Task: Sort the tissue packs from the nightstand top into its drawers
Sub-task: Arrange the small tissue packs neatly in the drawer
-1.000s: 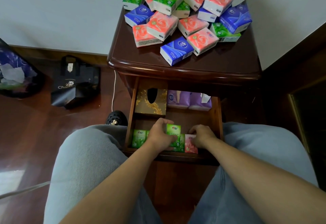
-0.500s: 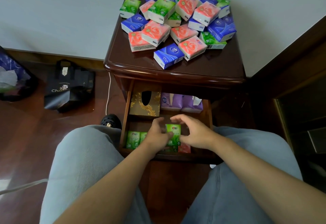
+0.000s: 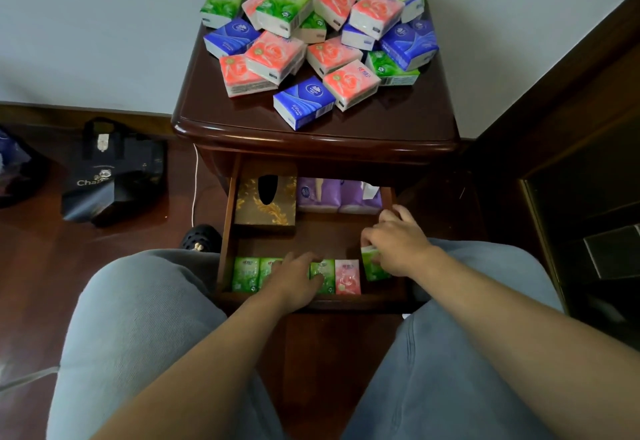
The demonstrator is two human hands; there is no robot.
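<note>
Several green, pink and blue tissue packs point(image 3: 311, 41) lie heaped on the dark wooden nightstand top point(image 3: 398, 120). Below it the top drawer point(image 3: 225, 228) stands pulled out. Along its front stand green packs point(image 3: 245, 275) and one pink pack point(image 3: 347, 276) on edge. My left hand point(image 3: 294, 280) rests on the green packs in that row, fingers spread over them. My right hand point(image 3: 398, 242) grips a green pack point(image 3: 372, 266) at the row's right end, tilted beside the pink pack.
A gold patterned tissue box point(image 3: 265, 202) and purple packs point(image 3: 337, 195) fill the drawer's back. A black bag point(image 3: 110, 172) and a black shoe point(image 3: 201, 238) sit on the wood floor at left. A dark wooden cabinet point(image 3: 571, 162) stands at right. My knees flank the drawer.
The green pack has passed from my left hand to my right, which carried it to the row's right end. My left hand has dropped onto the green packs.
</note>
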